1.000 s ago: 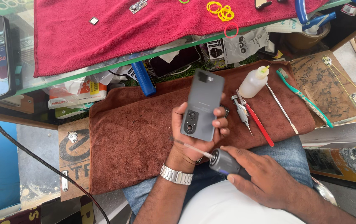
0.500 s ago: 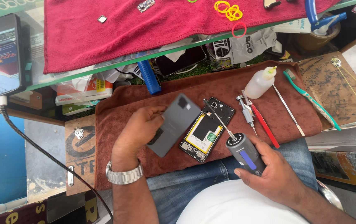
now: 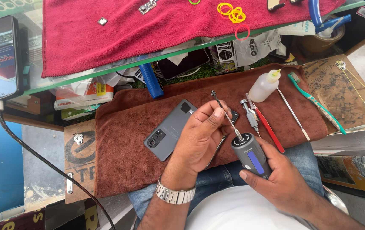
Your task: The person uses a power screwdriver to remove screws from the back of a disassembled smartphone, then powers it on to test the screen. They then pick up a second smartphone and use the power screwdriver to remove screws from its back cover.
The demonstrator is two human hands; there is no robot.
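Head view: two hands, left [image 3: 199, 138] pinching one bit [image 3: 224, 113], right [image 3: 276, 179] gripping one electric screwdriver [image 3: 250, 155].

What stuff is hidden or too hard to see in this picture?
- Head view: the opened black phone body is mostly covered by the left hand.
- Head view: the tip of the thin metal bit is too small to tell its shape.
- Head view: the lower end of the grey electric screwdriver is wrapped by the right hand.
- Head view: the blue-handled tool is cut off by the top edge.
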